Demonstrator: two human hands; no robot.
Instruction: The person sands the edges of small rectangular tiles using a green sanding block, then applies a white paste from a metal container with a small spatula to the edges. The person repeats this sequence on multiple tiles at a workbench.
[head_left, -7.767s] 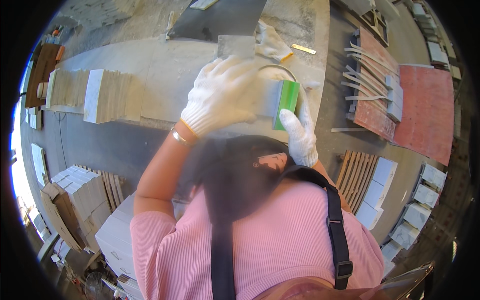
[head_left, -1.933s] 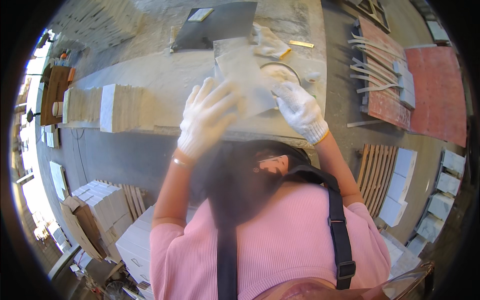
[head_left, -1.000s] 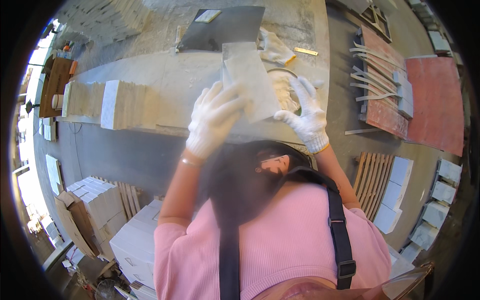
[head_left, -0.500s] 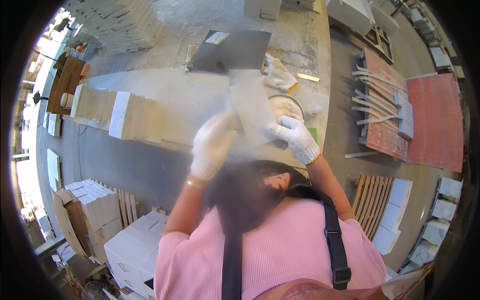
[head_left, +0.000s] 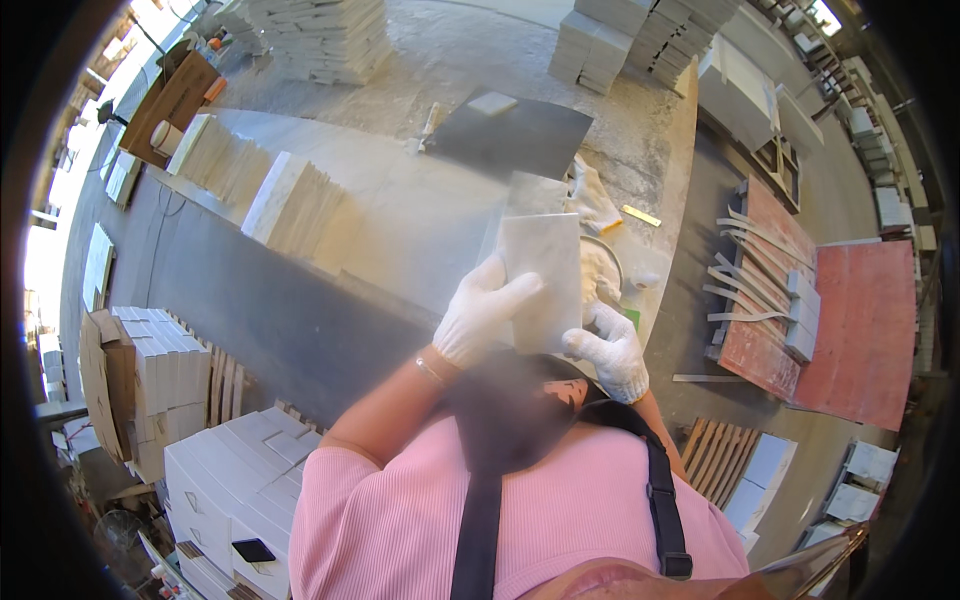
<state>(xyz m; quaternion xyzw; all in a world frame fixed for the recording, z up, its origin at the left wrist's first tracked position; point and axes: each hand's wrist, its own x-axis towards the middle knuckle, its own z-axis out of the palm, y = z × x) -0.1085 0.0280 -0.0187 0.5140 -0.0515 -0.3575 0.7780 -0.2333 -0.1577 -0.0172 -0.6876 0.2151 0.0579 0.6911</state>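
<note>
A flat, pale rectangular tile (head_left: 548, 260) is tilted up in front of my chest. My left hand (head_left: 480, 312), in a white knitted glove, grips its left edge, with the thumb across the face. My right hand (head_left: 612, 352), gloved the same way, is at the lower right corner, its thumb against the edge and its fingers curled and partly hidden. Behind the held tile, another pale tile (head_left: 535, 188) lies on the dusty table. Just beyond my right hand is a round dish (head_left: 619, 262) with whitish contents.
A dark sheet (head_left: 510, 135) with a small pale piece lies farther back, near a loose glove (head_left: 592, 200) and a yellow strip (head_left: 641, 215). Tile rows (head_left: 290, 205) stand at left. White boxes (head_left: 225, 490) are low left; a red board (head_left: 860, 330) holds curved strips at right.
The tile has come closer to me and its face is now plainly visible. My left hand has moved right and taken its left edge. The view has shifted.
</note>
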